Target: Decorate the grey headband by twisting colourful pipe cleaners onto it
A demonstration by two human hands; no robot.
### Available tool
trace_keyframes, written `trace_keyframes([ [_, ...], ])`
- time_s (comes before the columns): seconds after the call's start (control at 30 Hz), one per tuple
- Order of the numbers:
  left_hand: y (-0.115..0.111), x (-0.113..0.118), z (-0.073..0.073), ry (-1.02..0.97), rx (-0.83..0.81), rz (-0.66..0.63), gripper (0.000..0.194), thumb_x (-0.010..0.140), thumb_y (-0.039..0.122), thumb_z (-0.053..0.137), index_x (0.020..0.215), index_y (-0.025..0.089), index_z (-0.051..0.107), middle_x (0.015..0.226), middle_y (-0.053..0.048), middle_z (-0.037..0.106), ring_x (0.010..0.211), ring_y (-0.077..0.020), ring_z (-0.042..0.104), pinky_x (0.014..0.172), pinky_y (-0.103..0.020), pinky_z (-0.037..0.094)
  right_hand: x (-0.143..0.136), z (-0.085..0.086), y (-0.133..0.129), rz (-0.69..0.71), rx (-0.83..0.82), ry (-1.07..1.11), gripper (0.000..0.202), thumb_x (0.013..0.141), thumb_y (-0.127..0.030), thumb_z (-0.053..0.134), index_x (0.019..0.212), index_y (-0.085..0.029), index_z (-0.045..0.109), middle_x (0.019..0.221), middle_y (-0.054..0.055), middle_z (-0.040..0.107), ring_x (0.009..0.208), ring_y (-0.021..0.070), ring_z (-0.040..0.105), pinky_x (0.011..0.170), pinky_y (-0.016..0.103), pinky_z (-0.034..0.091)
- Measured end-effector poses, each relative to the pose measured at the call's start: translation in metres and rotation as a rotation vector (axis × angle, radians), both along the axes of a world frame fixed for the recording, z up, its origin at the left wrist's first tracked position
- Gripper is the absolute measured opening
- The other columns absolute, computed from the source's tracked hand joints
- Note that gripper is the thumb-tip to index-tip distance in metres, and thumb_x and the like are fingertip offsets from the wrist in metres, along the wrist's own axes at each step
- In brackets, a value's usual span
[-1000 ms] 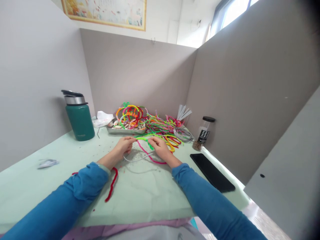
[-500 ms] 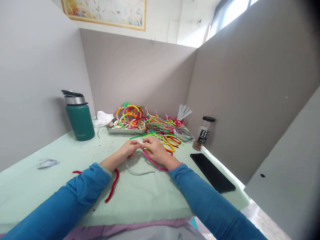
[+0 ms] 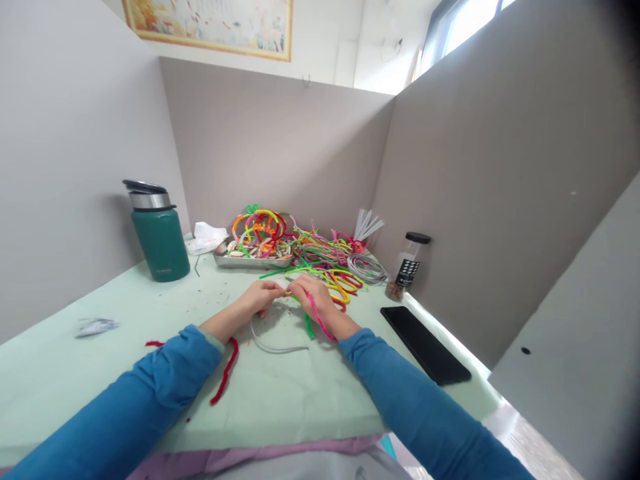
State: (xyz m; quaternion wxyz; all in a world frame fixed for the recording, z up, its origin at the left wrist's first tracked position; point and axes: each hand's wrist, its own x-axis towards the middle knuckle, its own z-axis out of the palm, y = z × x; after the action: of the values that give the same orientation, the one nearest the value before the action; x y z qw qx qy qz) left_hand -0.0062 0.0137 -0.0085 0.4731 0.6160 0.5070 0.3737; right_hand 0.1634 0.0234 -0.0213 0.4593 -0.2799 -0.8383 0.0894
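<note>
My left hand (image 3: 261, 297) is closed in a pinch near the table's middle, its fingertips meeting those of my right hand (image 3: 316, 301). A pink pipe cleaner (image 3: 320, 319) runs from between the fingers over the back of my right hand toward the wrist. Below that hand hangs the end of a green pipe cleaner (image 3: 309, 327). A thin grey wire (image 3: 277, 349) curves down from my left hand onto the cloth. Where the strands meet is mostly covered by my fingers. A red pipe cleaner (image 3: 226, 373) lies beside my left sleeve, partly under it.
Behind my hands stand a metal tray (image 3: 253, 263) of shell-like pieces and a heap of coloured pipe cleaners (image 3: 325, 247). A grey wire coil (image 3: 367, 269), a clear jar (image 3: 403, 273) and a black phone (image 3: 425, 345) are on the right. A green bottle (image 3: 161, 243) stands left.
The pink pipe cleaner has swung from under my right hand to across its back. A green end now shows below that hand. My left hand has barely moved.
</note>
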Motion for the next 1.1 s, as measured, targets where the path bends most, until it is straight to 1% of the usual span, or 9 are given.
trace_keyframes([
  [0.1, -0.002, 0.002, 0.002, 0.003, -0.009, 0.018, 0.027, 0.067, 0.041, 0.061, 0.073, 0.015, 0.053, 0.036, 0.011, 0.025, 0.031, -0.0043, 0.022, 0.031, -0.018, 0.025, 0.002, 0.002, -0.001, 0.024, -0.276, 0.117, 0.038, 0.088, -0.043, 0.037, 0.075, -0.016, 0.062, 0.058, 0.000, 0.051, 0.056, 0.0114, 0.046, 0.056, 0.024, 0.036],
  [0.2, -0.002, 0.002, 0.003, 0.007, -0.016, 0.027, 0.026, 0.067, 0.040, 0.061, 0.073, 0.016, 0.053, 0.036, 0.011, 0.024, 0.031, -0.0045, 0.022, 0.031, -0.018, 0.025, 0.006, 0.007, -0.002, 0.203, -0.535, 0.185, 0.041, 0.085, -0.048, 0.039, 0.075, -0.015, 0.061, 0.054, 0.000, 0.051, 0.047, 0.0094, 0.042, 0.048, 0.023, 0.034],
  [0.27, -0.002, 0.002, 0.003, 0.006, -0.022, 0.031, 0.024, 0.068, 0.038, 0.060, 0.073, 0.016, 0.053, 0.036, 0.011, 0.024, 0.031, -0.0047, 0.021, 0.031, -0.018, 0.024, 0.009, 0.012, -0.002, 0.301, -0.618, 0.268, 0.040, 0.084, -0.048, 0.041, 0.079, -0.015, 0.061, 0.058, 0.001, 0.052, 0.048, 0.0090, 0.043, 0.048, 0.022, 0.034],
  [0.37, -0.001, 0.001, 0.002, -0.006, -0.030, 0.039, 0.023, 0.069, 0.037, 0.059, 0.074, 0.016, 0.052, 0.036, 0.011, 0.024, 0.031, -0.0046, 0.020, 0.031, -0.018, 0.024, 0.015, 0.015, 0.000, 0.349, -0.643, 0.402, 0.038, 0.084, -0.048, 0.041, 0.091, -0.015, 0.060, 0.067, 0.002, 0.054, 0.051, 0.0082, 0.043, 0.048, 0.021, 0.034],
  [0.47, 0.001, 0.000, -0.001, -0.016, -0.026, 0.033, 0.024, 0.068, 0.038, 0.060, 0.074, 0.016, 0.052, 0.036, 0.011, 0.024, 0.031, -0.0042, 0.020, 0.032, -0.019, 0.025, 0.015, 0.012, 0.002, 0.294, -0.604, 0.389, 0.038, 0.082, -0.045, 0.048, 0.106, -0.017, 0.054, 0.075, 0.002, 0.055, 0.056, 0.0087, 0.046, 0.051, 0.021, 0.037],
  [0.57, 0.003, -0.002, -0.003, -0.015, -0.005, 0.005, 0.028, 0.067, 0.041, 0.061, 0.074, 0.015, 0.053, 0.037, 0.010, 0.025, 0.031, -0.0045, 0.023, 0.032, -0.019, 0.026, 0.009, 0.004, 0.001, 0.168, -0.404, 0.179, 0.031, 0.073, -0.035, 0.063, 0.098, -0.018, 0.058, 0.081, 0.002, 0.057, 0.068, 0.0112, 0.050, 0.061, 0.023, 0.039],
  [0.63, 0.004, -0.002, -0.004, 0.000, 0.008, -0.020, 0.031, 0.066, 0.044, 0.061, 0.074, 0.015, 0.055, 0.037, 0.010, 0.026, 0.032, -0.0051, 0.025, 0.032, -0.020, 0.028, 0.005, 0.000, -0.001, 0.124, -0.225, 0.032, 0.019, 0.075, -0.030, 0.062, 0.089, -0.018, 0.061, 0.084, 0.003, 0.057, 0.076, 0.0136, 0.050, 0.068, 0.026, 0.039],
  [0.73, 0.002, -0.002, -0.003, 0.012, 0.023, -0.064, 0.035, 0.066, 0.048, 0.060, 0.076, 0.015, 0.056, 0.038, 0.009, 0.028, 0.032, -0.0054, 0.026, 0.033, -0.020, 0.029, 0.002, -0.003, -0.002, 0.051, -0.075, -0.012, 0.009, 0.078, -0.025, 0.058, 0.083, -0.018, 0.060, 0.085, 0.004, 0.057, 0.083, 0.0155, 0.050, 0.073, 0.028, 0.038],
  [1.1, 0.003, 0.001, -0.005, 0.129, 0.084, 0.018, 0.034, 0.064, 0.045, 0.061, 0.076, 0.013, 0.058, 0.047, 0.007, 0.041, 0.031, -0.0049, 0.035, 0.033, -0.020, 0.028, 0.004, -0.006, -0.002, -0.008, -0.087, -0.124, 0.008, 0.078, -0.020, 0.056, 0.086, -0.018, 0.057, 0.082, 0.003, 0.058, 0.074, 0.0139, 0.052, 0.065, 0.025, 0.037],
])
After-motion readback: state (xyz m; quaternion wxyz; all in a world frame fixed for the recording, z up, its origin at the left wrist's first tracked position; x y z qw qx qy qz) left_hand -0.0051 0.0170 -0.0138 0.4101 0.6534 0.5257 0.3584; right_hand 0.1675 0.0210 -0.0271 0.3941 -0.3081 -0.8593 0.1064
